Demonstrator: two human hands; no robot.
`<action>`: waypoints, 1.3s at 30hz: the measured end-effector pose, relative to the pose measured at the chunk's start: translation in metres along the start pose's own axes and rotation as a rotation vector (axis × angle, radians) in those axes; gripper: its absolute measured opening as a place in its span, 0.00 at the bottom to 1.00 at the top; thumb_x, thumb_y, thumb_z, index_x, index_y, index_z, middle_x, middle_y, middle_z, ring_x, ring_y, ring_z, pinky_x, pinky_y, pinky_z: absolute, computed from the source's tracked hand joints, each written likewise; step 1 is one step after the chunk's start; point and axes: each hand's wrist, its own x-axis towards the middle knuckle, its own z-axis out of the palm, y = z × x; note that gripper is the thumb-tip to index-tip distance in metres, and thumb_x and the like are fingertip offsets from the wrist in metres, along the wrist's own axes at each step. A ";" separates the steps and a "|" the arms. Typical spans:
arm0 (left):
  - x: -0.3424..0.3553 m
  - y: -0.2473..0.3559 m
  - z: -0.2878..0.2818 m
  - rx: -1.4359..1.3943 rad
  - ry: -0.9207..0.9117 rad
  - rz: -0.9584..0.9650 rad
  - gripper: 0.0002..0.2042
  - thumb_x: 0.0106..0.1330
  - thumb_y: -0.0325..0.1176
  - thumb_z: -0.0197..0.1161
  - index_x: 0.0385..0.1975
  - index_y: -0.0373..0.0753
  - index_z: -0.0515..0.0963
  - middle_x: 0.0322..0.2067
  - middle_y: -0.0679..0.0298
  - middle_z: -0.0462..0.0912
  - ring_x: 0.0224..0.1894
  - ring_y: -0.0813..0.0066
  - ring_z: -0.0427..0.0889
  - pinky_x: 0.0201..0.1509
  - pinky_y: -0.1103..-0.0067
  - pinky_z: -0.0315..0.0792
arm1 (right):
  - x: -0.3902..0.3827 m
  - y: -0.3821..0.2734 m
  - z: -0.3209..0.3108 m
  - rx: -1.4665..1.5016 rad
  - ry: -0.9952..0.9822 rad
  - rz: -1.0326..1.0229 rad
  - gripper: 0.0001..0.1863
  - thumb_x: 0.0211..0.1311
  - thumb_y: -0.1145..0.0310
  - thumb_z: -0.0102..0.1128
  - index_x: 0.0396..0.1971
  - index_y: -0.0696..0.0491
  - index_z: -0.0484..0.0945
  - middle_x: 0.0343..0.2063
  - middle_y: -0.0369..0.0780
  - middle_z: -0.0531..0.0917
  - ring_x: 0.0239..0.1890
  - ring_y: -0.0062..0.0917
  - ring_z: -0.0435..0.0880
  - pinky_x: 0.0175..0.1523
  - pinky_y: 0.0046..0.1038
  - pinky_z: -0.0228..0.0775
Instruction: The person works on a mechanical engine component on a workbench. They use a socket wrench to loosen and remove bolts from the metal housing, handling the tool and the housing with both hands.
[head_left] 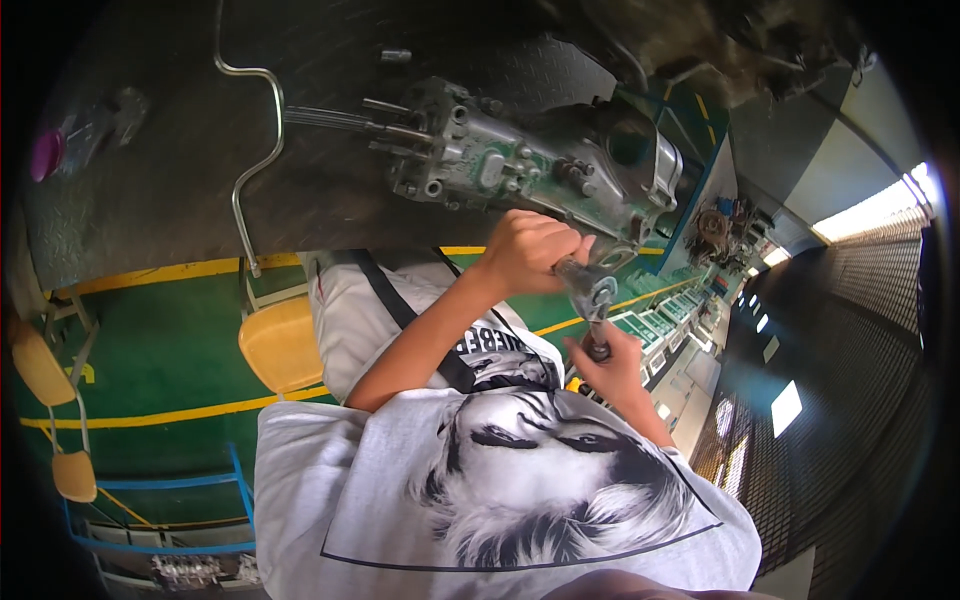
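Observation:
My left hand (530, 252) is closed round the handle of a metal ratchet wrench (590, 288), its round head pointing toward me. Below the head, a short shank with a dark socket (599, 350) runs down into my right hand (617, 368), whose thumb and fingers are closed round it. Just beyond my left hand lies a greenish-grey gearbox housing (500, 160) on the dark bench (170, 215). Bolts stud its side, and thin shafts (400, 130) stick out at its left end. Its bell-shaped right end (650, 150) is open.
A bent metal rod (277, 110) lies left of the gearbox and overhangs the bench edge. A small metal cylinder (396, 56) and a purple round thing (47, 154) lie on the bench. Yellow stools (278, 345) stand on the green floor (180, 340). Mesh fencing (860, 350) runs along the right.

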 end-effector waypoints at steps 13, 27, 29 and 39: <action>0.003 0.004 -0.004 0.045 -0.083 -0.044 0.17 0.52 0.26 0.65 0.09 0.39 0.63 0.08 0.59 0.64 0.11 0.60 0.67 0.16 0.72 0.60 | 0.065 -0.004 -0.060 -0.127 -0.262 -0.296 0.12 0.56 0.65 0.62 0.23 0.57 0.73 0.14 0.42 0.72 0.17 0.35 0.72 0.24 0.31 0.63; 0.002 0.006 0.004 0.059 0.007 0.010 0.20 0.52 0.23 0.65 0.08 0.39 0.59 0.08 0.61 0.59 0.08 0.62 0.60 0.13 0.73 0.55 | 0.069 -0.038 -0.033 0.852 -0.563 0.248 0.24 0.65 0.48 0.54 0.20 0.53 0.70 0.15 0.28 0.65 0.18 0.11 0.58 0.21 0.18 0.46; 0.002 0.005 0.003 0.079 0.035 0.032 0.19 0.51 0.22 0.65 0.08 0.39 0.59 0.08 0.61 0.59 0.08 0.62 0.61 0.13 0.73 0.56 | 0.072 -0.040 -0.036 0.806 -0.571 0.229 0.23 0.65 0.49 0.54 0.20 0.54 0.70 0.15 0.28 0.64 0.18 0.11 0.58 0.21 0.19 0.46; -0.007 0.003 0.002 0.062 0.145 0.056 0.17 0.49 0.25 0.64 0.08 0.40 0.61 0.08 0.62 0.63 0.10 0.62 0.67 0.14 0.73 0.60 | 0.072 -0.038 -0.037 0.560 -0.535 0.063 0.22 0.63 0.53 0.55 0.21 0.58 0.73 0.15 0.29 0.67 0.19 0.12 0.61 0.23 0.19 0.49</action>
